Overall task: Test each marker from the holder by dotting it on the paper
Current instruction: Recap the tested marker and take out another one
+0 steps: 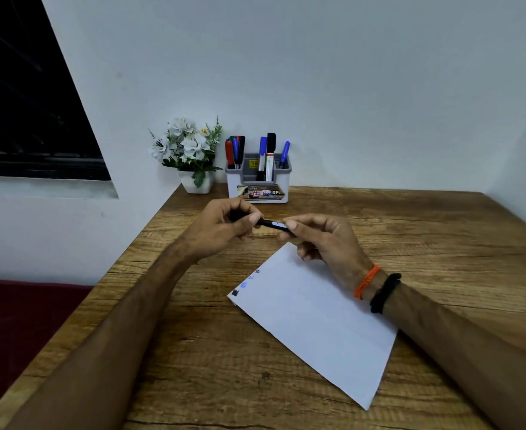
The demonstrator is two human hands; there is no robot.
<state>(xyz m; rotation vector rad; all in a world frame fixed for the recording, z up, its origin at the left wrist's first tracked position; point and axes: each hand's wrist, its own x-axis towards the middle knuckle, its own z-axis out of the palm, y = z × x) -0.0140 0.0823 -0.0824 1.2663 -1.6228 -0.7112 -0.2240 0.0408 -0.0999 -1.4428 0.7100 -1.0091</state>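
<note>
Both hands, left (224,226) and right (323,243), fingers curled, raised together.

Home or office desk corner: you sit at a wooden table (410,231) against a white wall (317,72), with a marker holder (258,181), potted flowers (190,153), dark window (23,103).

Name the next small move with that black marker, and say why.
Probably pull the cap off. Both hands grip the black marker level above the table: the left hand on one end, the right hand on the other, and no bare tip shows. The paper lies just below, with a few test marks near its left edge and room for another dot.
</note>
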